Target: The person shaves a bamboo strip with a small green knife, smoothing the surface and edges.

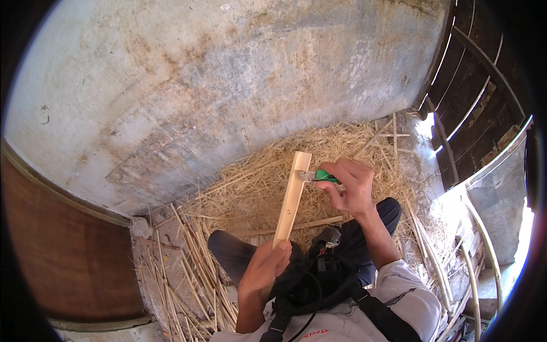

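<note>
A pale strip of split bamboo or wood [290, 199] stands tilted before me, its top end leaning slightly right. Around its lower end my left hand [265, 265] is closed, the thumb lying along the strip. My right hand [350, 182] grips a green-handled utility knife [327, 176]. The metal blade touches the strip's right side a little below its upper end. Most of the knife's handle is hidden inside the right hand.
Straw-like shavings [250, 194] cover the floor ahead. Thin bamboo sticks [196, 273] lie at the left, longer poles [433, 256] at the right. A weathered wall [239, 85] rises beyond, a brown panel [68, 256] stands left, and dark slats [473, 85] are at the far right.
</note>
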Demonstrator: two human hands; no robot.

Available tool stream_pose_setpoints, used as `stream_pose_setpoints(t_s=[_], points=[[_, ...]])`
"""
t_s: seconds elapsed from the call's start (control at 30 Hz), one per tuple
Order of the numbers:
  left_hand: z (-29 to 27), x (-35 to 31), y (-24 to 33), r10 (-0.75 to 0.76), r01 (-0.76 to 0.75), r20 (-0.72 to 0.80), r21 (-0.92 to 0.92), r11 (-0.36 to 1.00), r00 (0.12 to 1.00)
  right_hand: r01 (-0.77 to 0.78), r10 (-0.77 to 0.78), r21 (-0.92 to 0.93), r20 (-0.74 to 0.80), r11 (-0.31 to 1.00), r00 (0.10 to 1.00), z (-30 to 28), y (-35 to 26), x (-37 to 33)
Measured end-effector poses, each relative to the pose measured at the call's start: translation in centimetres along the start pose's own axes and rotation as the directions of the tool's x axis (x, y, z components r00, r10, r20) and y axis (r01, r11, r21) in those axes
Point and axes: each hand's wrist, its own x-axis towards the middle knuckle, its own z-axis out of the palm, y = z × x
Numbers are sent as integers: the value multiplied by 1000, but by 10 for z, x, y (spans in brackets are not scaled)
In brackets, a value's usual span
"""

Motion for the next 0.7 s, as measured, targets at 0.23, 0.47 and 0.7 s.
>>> stream_pose_setpoints(t_s=[0.23, 0.47, 0.7], points=[[1, -5, -1, -47, 47, -58, -3, 999, 997, -35, 25, -110, -87, 993, 996, 9, 9, -2], [-8, -38, -29, -69, 74, -59, 95, 993, 996, -658, 638, -10, -235, 753, 733, -26, 107, 2], [-18, -24, -16, -32, 28, -90, -43, 999, 995, -533, 467, 445, 257, 720, 846, 10, 41, -27]])
